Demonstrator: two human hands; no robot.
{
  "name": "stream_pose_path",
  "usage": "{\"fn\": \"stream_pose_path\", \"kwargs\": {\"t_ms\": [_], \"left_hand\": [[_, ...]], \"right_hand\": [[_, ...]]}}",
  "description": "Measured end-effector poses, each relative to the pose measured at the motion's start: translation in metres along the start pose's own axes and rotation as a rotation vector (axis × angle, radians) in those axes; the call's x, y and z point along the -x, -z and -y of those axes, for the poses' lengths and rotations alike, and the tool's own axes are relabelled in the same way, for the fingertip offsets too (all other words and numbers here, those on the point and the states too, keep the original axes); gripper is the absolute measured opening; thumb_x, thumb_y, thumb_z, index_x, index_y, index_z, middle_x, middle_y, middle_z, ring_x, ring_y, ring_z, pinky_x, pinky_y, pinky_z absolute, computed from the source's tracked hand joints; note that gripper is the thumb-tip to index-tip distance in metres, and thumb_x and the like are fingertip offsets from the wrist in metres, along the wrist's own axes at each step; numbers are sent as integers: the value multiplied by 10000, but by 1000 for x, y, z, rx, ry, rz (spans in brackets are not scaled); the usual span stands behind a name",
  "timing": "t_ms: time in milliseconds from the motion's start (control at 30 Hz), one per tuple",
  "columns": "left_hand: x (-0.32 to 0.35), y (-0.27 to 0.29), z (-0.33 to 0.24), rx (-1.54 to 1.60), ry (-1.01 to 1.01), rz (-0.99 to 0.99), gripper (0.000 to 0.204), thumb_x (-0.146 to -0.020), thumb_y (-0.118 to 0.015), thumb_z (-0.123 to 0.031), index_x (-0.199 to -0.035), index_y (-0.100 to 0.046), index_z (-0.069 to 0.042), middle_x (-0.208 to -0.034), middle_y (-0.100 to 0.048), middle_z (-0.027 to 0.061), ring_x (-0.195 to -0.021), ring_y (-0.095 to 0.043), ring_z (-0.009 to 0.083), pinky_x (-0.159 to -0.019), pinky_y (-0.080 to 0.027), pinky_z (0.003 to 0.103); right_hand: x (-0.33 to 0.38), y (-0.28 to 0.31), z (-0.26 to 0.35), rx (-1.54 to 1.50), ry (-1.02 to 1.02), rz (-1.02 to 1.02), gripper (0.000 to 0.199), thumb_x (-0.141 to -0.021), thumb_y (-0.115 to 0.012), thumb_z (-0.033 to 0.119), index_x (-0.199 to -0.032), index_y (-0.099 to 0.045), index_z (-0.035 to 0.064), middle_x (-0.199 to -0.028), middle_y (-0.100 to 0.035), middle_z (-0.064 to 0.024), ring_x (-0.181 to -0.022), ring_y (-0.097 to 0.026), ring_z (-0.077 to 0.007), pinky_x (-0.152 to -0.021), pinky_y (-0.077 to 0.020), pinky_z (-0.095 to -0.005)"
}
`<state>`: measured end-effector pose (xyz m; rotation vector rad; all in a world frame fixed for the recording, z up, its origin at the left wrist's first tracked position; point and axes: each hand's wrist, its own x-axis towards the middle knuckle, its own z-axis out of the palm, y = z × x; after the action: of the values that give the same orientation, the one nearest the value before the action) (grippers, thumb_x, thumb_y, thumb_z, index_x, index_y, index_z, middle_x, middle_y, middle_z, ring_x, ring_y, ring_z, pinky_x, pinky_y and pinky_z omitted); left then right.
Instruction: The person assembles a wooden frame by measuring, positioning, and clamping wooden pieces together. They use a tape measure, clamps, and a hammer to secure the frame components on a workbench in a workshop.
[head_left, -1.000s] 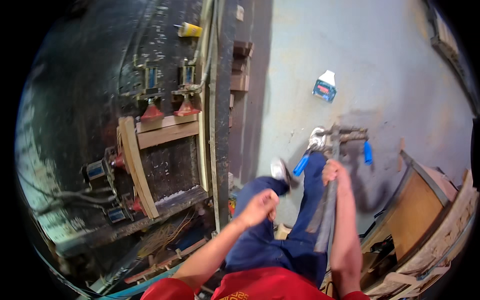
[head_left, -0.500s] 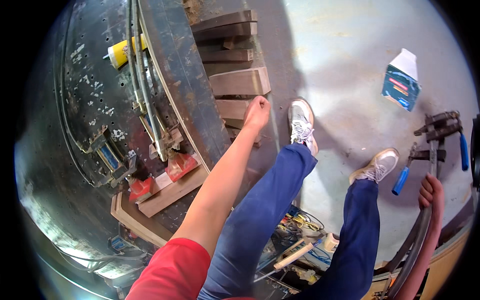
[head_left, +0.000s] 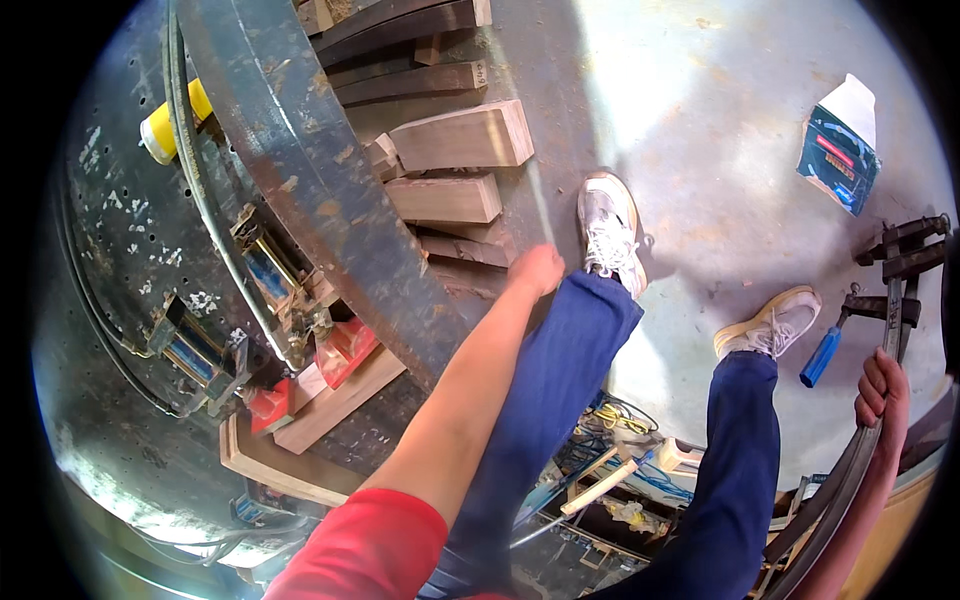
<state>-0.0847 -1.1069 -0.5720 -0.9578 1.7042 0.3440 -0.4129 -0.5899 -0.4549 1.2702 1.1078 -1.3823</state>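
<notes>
Head view: nearest us, our right hand [head_left: 882, 388] wraps its fingers tight around a long dark metal bar [head_left: 850, 470] at the picture's right rim; the bar's lower end is cut off. Its far end joins a clamp tool [head_left: 900, 262] with a blue handle [head_left: 820, 356]. Farther out, our left hand [head_left: 537, 270] reaches the wooden blocks [head_left: 445, 198] beside the curved steel rim [head_left: 320, 190]; we cannot tell whether it grips, fingers hidden.

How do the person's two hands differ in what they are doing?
The left hand reaches down toward the wood blocks and holds nothing visible; the right hand is closed around a long dark bar. The left arm is stretched out forward; the right stays at the side. Both are bare.
</notes>
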Motion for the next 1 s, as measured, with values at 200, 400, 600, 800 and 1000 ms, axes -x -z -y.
{"fn": "stream_pose_path", "kwargs": {"t_ms": [200,400,600,800,1000], "left_hand": [[6,-8,19,-56,111,214,323,-927,-556,-310,-1098,-681,-67,-1142,-698,187,-1101,-647,367,-952,-501,448],[22,-20,27,225,221,133,300,-924,-566,-289,-1090,-696,-75,-1174,-705,182,-1134,-650,361,-978,-496,453],[8,0,30,190,329,-98,276,-909,-559,-225,-1089,-684,-59,-1176,-695,205,-1158,-636,374,-982,-493,462],[-26,37,-23,175,445,-812,430,-934,-581,-196,-1325,-542,-20,-1383,-551,224,-1287,-528,404,-1071,-424,477],[-67,83,6,121,189,-956,531,-1008,-488,-365,-1414,-478,-23,-1511,-459,194,-1379,-446,376,-1162,-326,473]], "right_hand": [[3,0,-2,9,24,4,254,-1074,-489,156,-835,-404,137,-628,-295,68,-402,-259,-19,-300,-255,-197],[3,19,15,101,-2,31,236,-1070,-494,157,-850,-414,131,-632,-319,65,-395,-271,-23,-297,-253,-195],[5,47,29,188,-24,-8,189,-1077,-493,187,-902,-464,122,-581,-299,72,-357,-244,-26,-273,-237,-209],[12,106,23,331,28,-332,223,-1099,-441,254,-1182,-527,66,-564,-355,57,-333,-325,-64,-256,-315,-232],[-11,162,43,434,-131,-42,228,-1099,-445,268,-1199,-469,64,-563,-394,28,-335,-391,-83,-275,-418,-257]]}}
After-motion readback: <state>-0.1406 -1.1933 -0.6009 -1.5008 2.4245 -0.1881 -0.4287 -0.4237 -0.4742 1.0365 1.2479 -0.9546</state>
